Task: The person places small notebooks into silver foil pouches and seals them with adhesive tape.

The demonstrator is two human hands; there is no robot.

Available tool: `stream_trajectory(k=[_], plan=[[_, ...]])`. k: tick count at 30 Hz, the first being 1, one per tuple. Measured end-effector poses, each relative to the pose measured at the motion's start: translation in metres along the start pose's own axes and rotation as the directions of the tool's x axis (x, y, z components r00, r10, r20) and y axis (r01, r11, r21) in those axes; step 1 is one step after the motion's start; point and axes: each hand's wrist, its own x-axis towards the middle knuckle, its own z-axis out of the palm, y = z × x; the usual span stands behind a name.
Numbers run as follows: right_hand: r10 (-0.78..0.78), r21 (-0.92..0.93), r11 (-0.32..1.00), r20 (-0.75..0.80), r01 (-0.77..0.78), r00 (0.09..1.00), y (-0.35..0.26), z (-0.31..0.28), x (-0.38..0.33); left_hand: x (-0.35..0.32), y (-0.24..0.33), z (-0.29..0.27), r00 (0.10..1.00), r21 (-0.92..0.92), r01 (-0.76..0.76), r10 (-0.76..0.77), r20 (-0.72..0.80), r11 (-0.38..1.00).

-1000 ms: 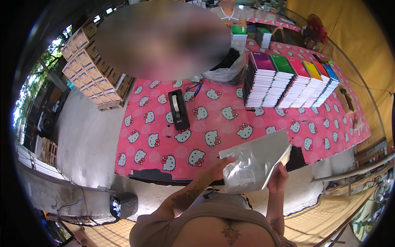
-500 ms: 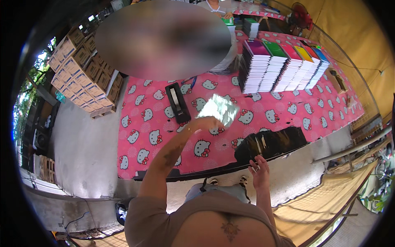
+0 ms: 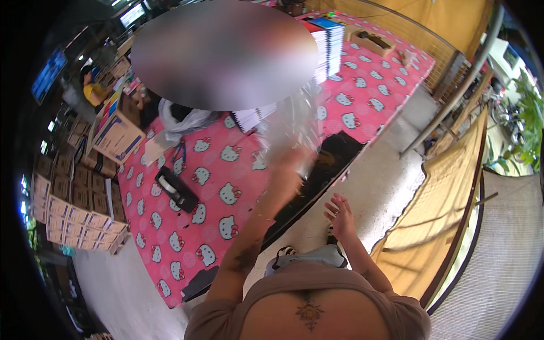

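On my feed the tablecloth (image 3: 212,215) is pink, patterned with white cat faces wearing red bows. I get black on the tape dispenser (image 3: 180,194), and a bright blue cover over white page edges on a notebook stack (image 3: 333,48). The cartons (image 3: 118,137) read brown with dark blue print. The plastic film (image 3: 290,119) looks clear and silvery, though blur leaves me unsure. I see a yellow tarp (image 3: 453,17) and a taupe shirt (image 3: 323,277).

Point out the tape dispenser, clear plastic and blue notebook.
Tape dispenser (image 3: 177,190): head view, middle of its top.
Clear plastic (image 3: 291,122): head view, its visible middle.
Blue notebook (image 3: 326,23): head view, its top cover.
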Motion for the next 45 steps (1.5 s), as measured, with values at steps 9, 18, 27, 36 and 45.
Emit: stream_trajectory(k=[9,18,27,36,45], plan=[[-0.128,0.11,0.976,-0.417,0.189,0.9,-0.088,-0.171,0.022,0.17,0.206,-0.133,0.029,0.633,-0.197,0.65,-0.759,0.749],[-0.204,0.096,0.964,-0.329,0.247,0.922,-0.151,-0.202,0.04,0.354,0.023,0.119,0.75,0.082,-0.338,0.216,0.625,0.938],[-0.098,0.141,0.968,-0.55,0.208,0.829,-0.151,-0.285,0.05,0.41,0.203,-0.011,0.608,0.762,0.0,0.605,-0.514,0.648],[0.12,0.121,0.989,-0.335,-0.084,0.934,-0.154,-0.252,0.117,0.255,0.078,0.156,0.792,-0.487,0.21,0.144,0.593,0.848],[0.105,0.197,0.908,0.746,-0.369,0.657,-0.16,-0.059,0.137,0.013,-0.03,0.059,0.875,-0.246,0.105,-0.207,-0.438,0.964]])
